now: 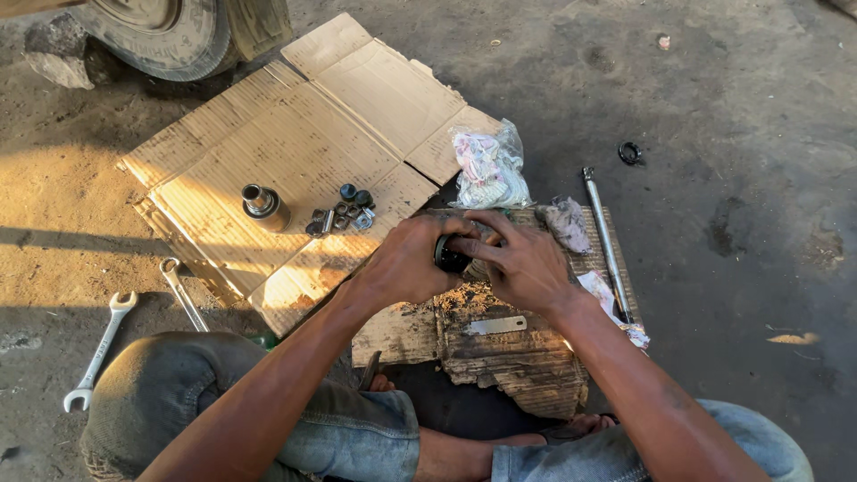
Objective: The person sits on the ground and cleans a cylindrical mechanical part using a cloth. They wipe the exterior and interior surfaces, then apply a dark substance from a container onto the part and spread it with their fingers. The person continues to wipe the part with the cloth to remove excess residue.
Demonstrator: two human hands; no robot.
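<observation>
Black and round, a small ring-shaped part (453, 254) sits clasped between both hands over a worn wooden board (509, 357) on the ground. The left hand (406, 263) wraps it from the side while the right hand (522, 263) arches over, fingers pressing down. Seemingly mid-fitting, the part needs steady, even pressure; sockets (344, 214) wait nearby on cardboard (303, 134).

I note a dark, glossy round part (452, 254), seemingly rubber or metal, at centre. At nine o'clock, matt corrugated cardboard (295, 134) carries a dull metal cylinder (264, 206). Two bright steel wrenches (98, 350) lie at eight o'clock. Crinkled clear plastic bag (489, 167) at twelve; rough concrete floor (732, 107).
</observation>
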